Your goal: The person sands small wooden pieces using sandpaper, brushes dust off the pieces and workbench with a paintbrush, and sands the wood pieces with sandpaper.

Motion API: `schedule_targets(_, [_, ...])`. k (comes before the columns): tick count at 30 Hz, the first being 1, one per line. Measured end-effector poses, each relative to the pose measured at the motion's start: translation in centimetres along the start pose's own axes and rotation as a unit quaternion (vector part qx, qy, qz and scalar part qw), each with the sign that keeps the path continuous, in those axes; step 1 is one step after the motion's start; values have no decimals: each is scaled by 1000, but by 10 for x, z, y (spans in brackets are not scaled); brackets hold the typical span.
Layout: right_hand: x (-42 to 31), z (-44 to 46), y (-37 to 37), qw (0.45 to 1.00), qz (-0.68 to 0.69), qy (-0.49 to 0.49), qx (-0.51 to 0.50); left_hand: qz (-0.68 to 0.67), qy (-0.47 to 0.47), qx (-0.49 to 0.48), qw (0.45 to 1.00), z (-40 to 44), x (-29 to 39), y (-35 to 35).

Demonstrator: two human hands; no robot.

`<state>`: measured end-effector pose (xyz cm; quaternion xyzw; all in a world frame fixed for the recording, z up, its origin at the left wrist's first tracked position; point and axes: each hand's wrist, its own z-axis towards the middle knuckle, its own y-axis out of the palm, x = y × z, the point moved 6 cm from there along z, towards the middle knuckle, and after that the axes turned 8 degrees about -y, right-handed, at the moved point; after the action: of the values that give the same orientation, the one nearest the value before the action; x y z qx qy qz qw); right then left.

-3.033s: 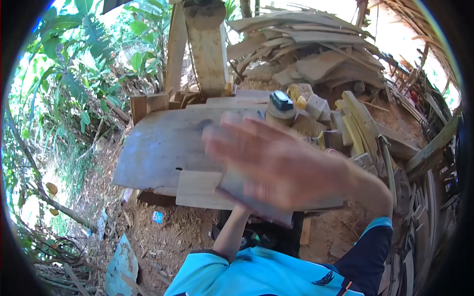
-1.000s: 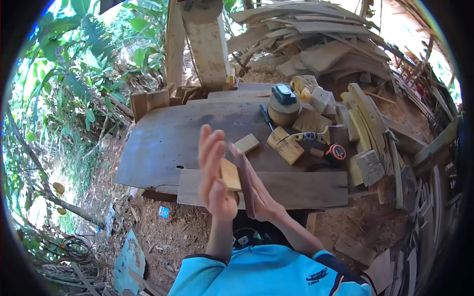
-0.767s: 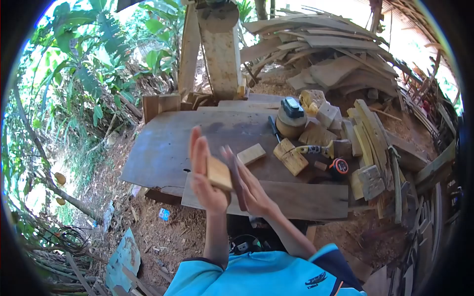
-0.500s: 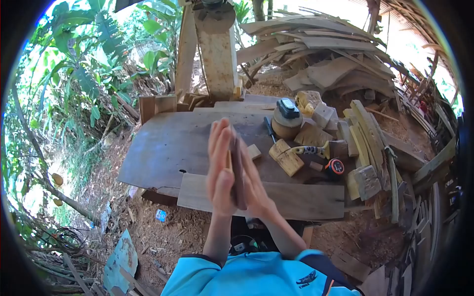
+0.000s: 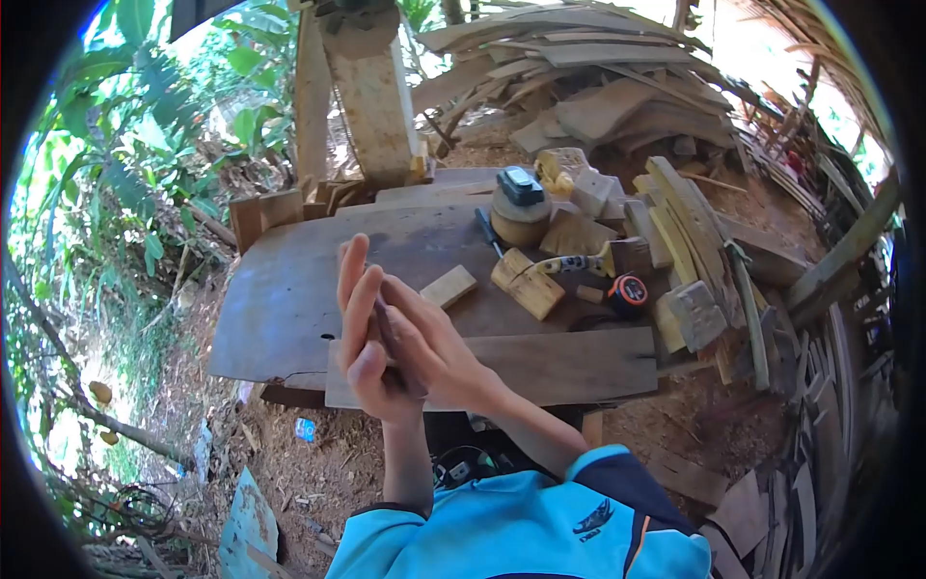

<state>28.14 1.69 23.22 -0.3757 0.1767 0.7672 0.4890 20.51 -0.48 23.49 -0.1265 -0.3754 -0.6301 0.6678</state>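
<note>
My left hand (image 5: 365,338) is raised over the near edge of the workbench (image 5: 280,299), fingers upright and slightly bent around a small wooden block, which the hands now hide. My right hand (image 5: 439,352) presses against it from the right, holding a thin dark reddish-brown sheet (image 5: 400,347) between the two palms. Just right of the hands, a light rectangular wood block (image 5: 449,287) lies on the bench. Beyond it are a split wood block (image 5: 528,285), a brush (image 5: 579,262) and an orange-black tape measure (image 5: 629,292).
A round container (image 5: 520,217) with a dark device (image 5: 521,185) on top stands beside a blue-handled tool (image 5: 488,230). Wood offcuts (image 5: 694,314) crowd the bench's right side. A loose plank (image 5: 569,367) lies along the near edge. Behind rise a post (image 5: 371,106) and stacked boards (image 5: 598,96).
The hands were apart, showing the block in my left hand and the sheet in my right; they have since closed together. My right hand has turned more across the left. The view has shifted.
</note>
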Motion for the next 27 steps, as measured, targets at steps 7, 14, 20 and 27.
schedule_targets(7, [81,-90,-11,988,-128,79,28,-151,27,42,987,-8,-10,-31])
schedule_targets(14, [17,-33,-3,988,-91,-120,23,-81,25,-45,995,-14,12,14])
schedule_targets(20, [96,-85,-10,960,22,279,-25,-154,-23,112,981,3,-6,-25])
schedule_targets(27, [17,-31,4,994,101,-10,-29,-2,17,42,999,-13,19,6])
